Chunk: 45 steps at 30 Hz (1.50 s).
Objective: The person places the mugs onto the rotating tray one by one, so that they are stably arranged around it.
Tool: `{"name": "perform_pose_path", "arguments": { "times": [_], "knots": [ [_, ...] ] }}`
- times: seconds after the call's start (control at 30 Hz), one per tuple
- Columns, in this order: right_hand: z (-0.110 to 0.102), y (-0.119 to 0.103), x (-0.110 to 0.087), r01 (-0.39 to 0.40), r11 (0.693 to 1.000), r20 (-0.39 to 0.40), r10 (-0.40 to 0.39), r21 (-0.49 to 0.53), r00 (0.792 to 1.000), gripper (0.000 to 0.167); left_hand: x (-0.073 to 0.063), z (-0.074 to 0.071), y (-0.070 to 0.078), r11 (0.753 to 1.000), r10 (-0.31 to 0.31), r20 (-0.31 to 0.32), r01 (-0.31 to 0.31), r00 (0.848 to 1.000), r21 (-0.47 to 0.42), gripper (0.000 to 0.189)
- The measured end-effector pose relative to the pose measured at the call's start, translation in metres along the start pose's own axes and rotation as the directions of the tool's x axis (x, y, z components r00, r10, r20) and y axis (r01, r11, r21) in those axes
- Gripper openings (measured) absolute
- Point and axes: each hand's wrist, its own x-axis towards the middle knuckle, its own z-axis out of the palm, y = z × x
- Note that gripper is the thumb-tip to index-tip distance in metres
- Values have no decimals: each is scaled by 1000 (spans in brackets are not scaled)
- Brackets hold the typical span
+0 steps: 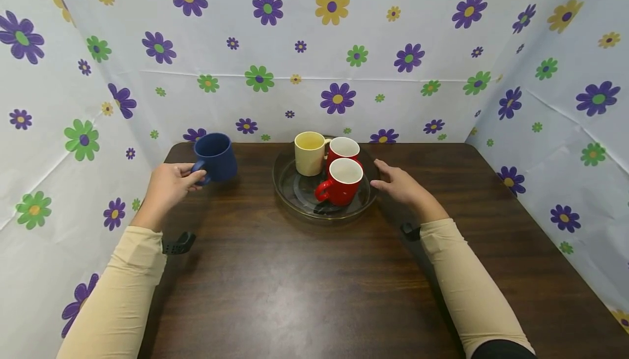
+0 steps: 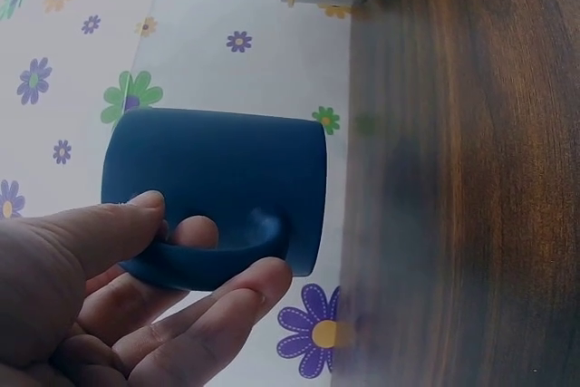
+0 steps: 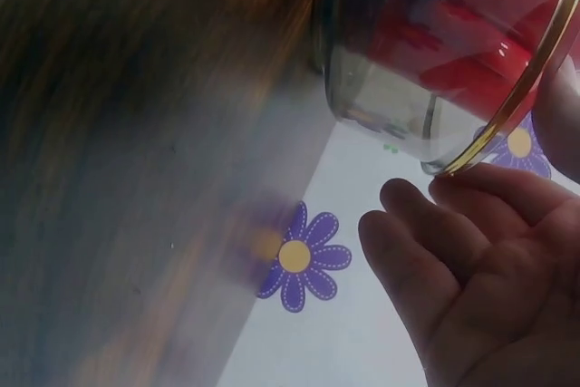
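My left hand point(image 1: 169, 187) pinches the handle of a blue mug point(image 1: 218, 160) between thumb and fingers at the table's far left. The mug point(image 2: 217, 165) is upright, and in the left wrist view a strip of patterned cloth shows between its base and the table. A round clear glass dish point(image 1: 295, 204) with a gold rim holds a yellow mug point(image 1: 308, 158) and two red mugs with white insides, the front red mug point(image 1: 344, 187) partly covering the rear red mug point(image 1: 343, 147). Beside the dish's right edge is my right hand point(image 1: 400, 185), fingers relaxed, fingertips right at the rim.
The dark wooden table point(image 1: 295, 282) reaches back to a white cloth wall point(image 1: 221, 108) printed with flowers. Similar cloth stands along the left and right sides. Dark wrist straps show at both forearms.
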Motion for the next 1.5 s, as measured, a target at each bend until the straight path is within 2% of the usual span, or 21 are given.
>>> {"name": "perform_pose_path", "arguments": {
  "times": [0.23, 0.6, 1.0, 1.5],
  "knots": [
    [1, 1, 2, 17, 1000, -6, -18, -16, 1000, 69, -1, -1, 1, 1000, 15, 0, -15, 1000, -3, 41],
    [1, 4, 5, 13, 998, 11, -14, 58, 1000, 67, -6, -3, 6, 1000, 0, 14, 0, 1000, -6, 39],
    [-2, 5, 7, 15, 997, 21, -17, 73, 1000, 66, -8, -1, 9, 1000, 4, 17, -4, 1000, 6, 39],
    [-4, 4, 12, 36, 999, 9, -36, 31, 999, 63, -10, -1, 16, 1000, 17, 42, -17, 999, -15, 40]
  ]
}}
